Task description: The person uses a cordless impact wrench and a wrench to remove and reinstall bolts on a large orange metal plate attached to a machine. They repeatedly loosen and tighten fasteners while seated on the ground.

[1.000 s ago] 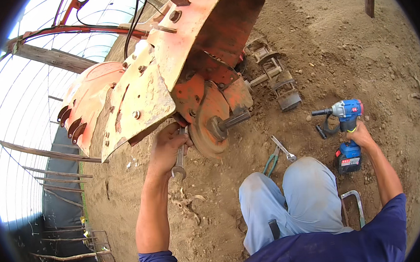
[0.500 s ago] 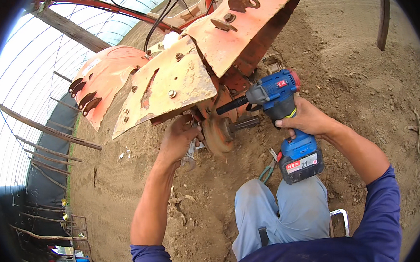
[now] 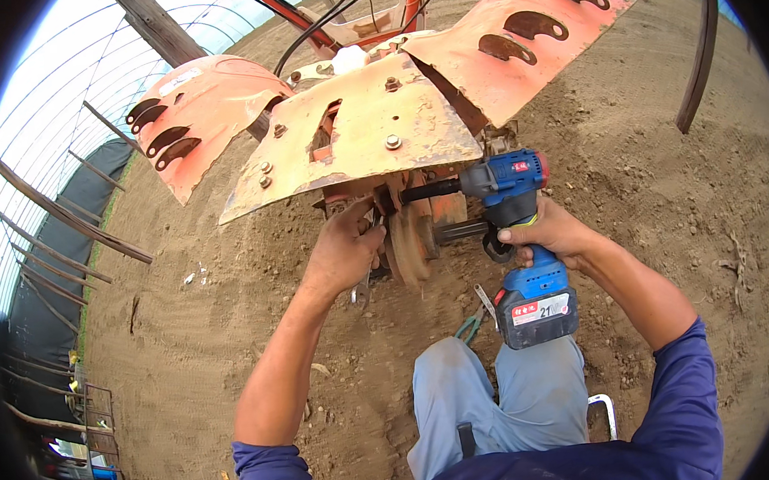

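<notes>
My right hand (image 3: 551, 231) is wrapped round the grip of a blue cordless impact wrench (image 3: 509, 176) with a black battery at its base. Its long dark socket (image 3: 430, 190) points left, with the tip up against a rusty bracket (image 3: 389, 199) under the machine's yellowed cover plate (image 3: 351, 144). My left hand (image 3: 343, 254) is closed round a metal spanner (image 3: 361, 293), whose open jaw sticks out below the fingers. The left fingertips are at the bracket's other side and partly hide the spanner's upper end. Just below the socket sits a worn round hub (image 3: 410, 251) with a dark shaft (image 3: 461, 230).
Orange guards (image 3: 522, 43) with curved dark blades (image 3: 534, 24) flank the plate. Green-handled pliers (image 3: 472, 323) lie on the soil by my knees, near a flat metal piece (image 3: 487, 304). A white bent frame (image 3: 603, 412) stands beside my right leg. Wooden posts (image 3: 702, 57) rise around.
The impact wrench's socket has come left and met the bracket beside my left fingers. My view has turned, so the right-hand guard and its blades show more fully.
</notes>
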A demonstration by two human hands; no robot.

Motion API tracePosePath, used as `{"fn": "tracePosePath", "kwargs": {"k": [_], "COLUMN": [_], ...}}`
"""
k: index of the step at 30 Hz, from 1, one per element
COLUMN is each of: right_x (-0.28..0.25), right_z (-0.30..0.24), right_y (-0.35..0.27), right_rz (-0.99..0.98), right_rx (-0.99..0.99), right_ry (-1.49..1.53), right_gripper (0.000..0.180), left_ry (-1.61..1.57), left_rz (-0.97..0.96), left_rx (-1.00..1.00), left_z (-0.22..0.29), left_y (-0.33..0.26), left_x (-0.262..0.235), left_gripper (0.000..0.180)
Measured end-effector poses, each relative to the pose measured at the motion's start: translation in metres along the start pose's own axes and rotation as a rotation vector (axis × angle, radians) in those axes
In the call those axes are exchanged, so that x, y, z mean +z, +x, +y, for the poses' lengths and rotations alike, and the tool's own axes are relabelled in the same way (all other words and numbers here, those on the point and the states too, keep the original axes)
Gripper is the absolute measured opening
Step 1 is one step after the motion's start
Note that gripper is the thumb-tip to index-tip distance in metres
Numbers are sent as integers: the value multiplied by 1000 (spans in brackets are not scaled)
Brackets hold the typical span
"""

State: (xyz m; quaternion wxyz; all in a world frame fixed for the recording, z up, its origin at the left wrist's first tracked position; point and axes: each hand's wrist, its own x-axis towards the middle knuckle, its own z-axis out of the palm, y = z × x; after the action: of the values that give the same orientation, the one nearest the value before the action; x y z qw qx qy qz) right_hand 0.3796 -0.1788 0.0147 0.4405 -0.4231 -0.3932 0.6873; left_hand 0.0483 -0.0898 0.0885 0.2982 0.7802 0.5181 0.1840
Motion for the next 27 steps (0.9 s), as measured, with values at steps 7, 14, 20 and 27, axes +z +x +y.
{"fn": "tracePosePath", "kwargs": {"k": [7, 14, 20, 27], "right_x": [6, 12, 20, 21], "right_z": [-10, -6, 0, 17], "right_y": [22, 17, 21, 22], "right_rz": [273, 353, 415, 426], "right_rx": [199, -97, -216, -187], "right_ry": [-213, -452, -553, -441], "right_gripper": [36, 31, 31, 27], "left_ry": [21, 46, -80, 1], "left_rz": [72, 144, 85, 129], "left_rx": [87, 175, 100, 145], "left_z": [-18, -23, -11, -11], "left_y": [5, 10, 1, 3], "left_x": [7, 14, 10, 11], "left_gripper": [54, 52, 53, 54]}}
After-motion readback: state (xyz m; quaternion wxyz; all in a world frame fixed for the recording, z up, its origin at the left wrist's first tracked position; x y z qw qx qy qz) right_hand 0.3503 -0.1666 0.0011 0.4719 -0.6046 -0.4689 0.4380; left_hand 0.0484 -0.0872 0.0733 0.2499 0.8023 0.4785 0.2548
